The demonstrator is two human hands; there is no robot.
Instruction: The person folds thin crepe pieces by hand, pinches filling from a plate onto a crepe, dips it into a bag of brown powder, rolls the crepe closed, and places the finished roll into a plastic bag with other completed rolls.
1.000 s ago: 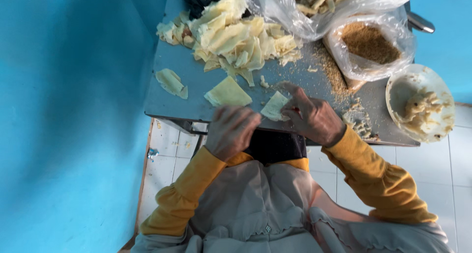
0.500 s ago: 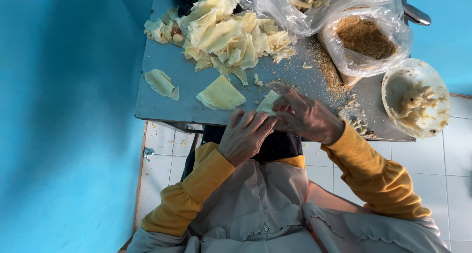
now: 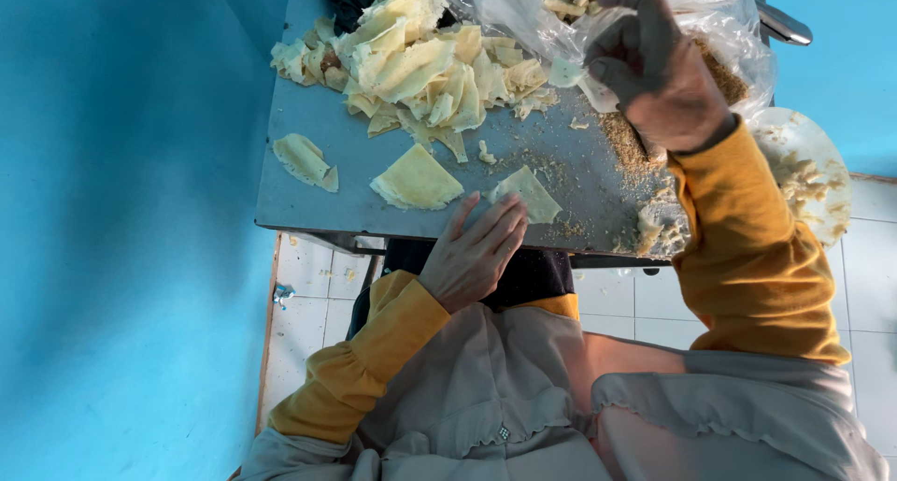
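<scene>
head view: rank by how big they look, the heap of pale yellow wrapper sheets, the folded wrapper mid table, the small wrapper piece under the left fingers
1. Heap of pale yellow wrapper sheets.
2. Folded wrapper mid table.
3. Small wrapper piece at the left hand, partly covered, so its rank is unsure.

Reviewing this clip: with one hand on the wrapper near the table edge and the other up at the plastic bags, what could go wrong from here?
The wrapper lies close to the table edge under the left hand's fingertips only; a slip could push it off. The right hand reaches at the bags; tugging the loose plastic might spill more crumbs. The right sleeve hangs over the bowl and could catch it.
</scene>
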